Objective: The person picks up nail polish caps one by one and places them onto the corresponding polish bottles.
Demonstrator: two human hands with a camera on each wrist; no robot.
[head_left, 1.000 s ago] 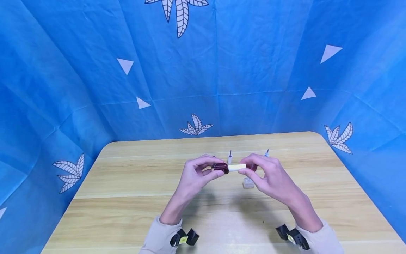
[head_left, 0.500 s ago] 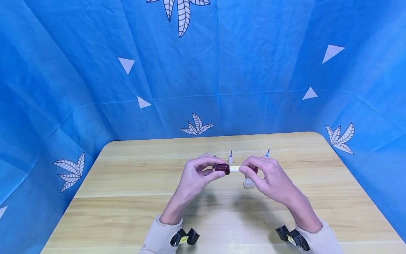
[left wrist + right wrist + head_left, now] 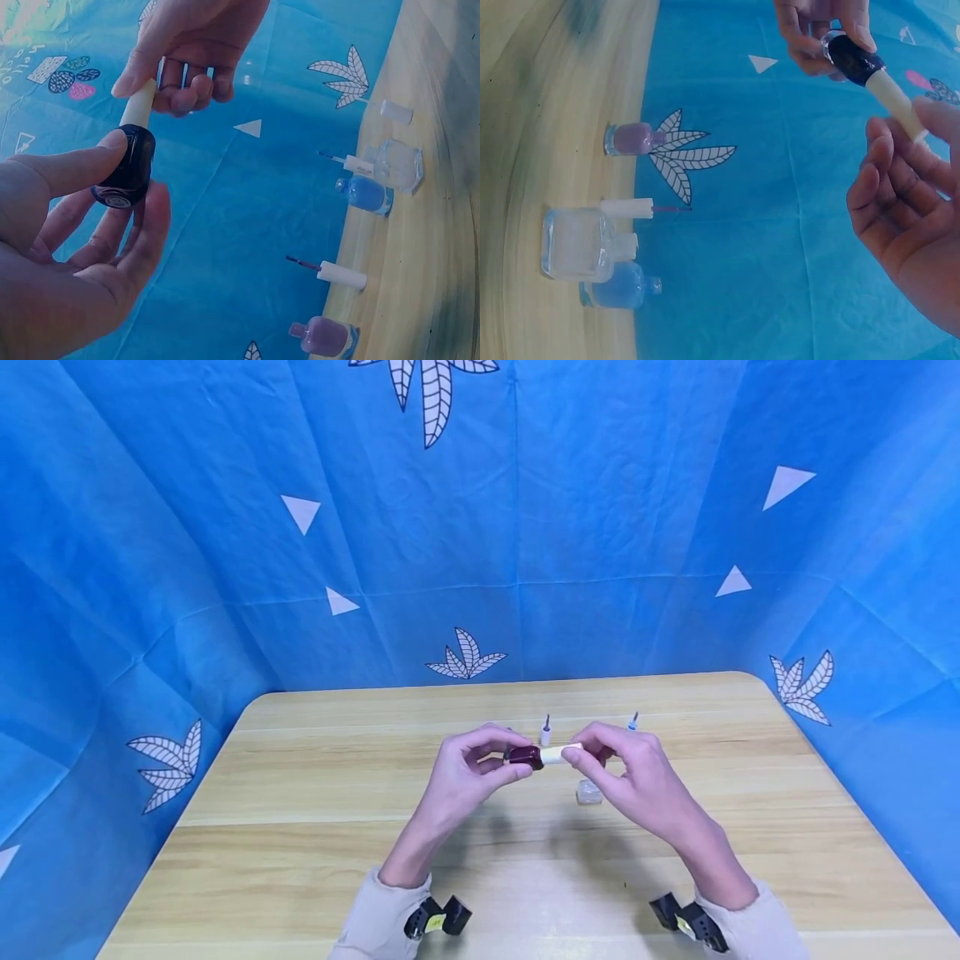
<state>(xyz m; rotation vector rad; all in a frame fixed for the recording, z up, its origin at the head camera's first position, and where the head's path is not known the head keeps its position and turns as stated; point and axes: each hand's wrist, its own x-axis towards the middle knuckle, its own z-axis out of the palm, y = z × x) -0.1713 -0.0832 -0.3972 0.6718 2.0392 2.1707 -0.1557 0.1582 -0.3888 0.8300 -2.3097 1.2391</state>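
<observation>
My left hand [image 3: 471, 768] holds a dark red nail polish bottle [image 3: 524, 757] sideways above the table, between thumb and fingers. The bottle's long cream-white cap [image 3: 139, 105] sits at its neck, pointing right. My right hand [image 3: 626, 768] pinches the far end of that cap with thumb and forefinger; in the right wrist view its other fingers are loosely bent. Below, a purple nail polish bottle [image 3: 324, 335] and a blue nail polish bottle [image 3: 367, 195] stand uncapped. Their white brush caps [image 3: 343, 275] stand close by with brushes pointing up.
A square clear bottle [image 3: 577, 244] stands on the wooden table [image 3: 300, 860], partly in front of the blue bottle in the right wrist view. Another pale cap [image 3: 396, 112] stands beyond it in the left wrist view. A blue patterned cloth [image 3: 450, 527] hangs behind the table.
My right hand's fingers have shifted round the cap, and the cap now tilts slightly up to the right. The left hand and the dark red bottle are almost still.
</observation>
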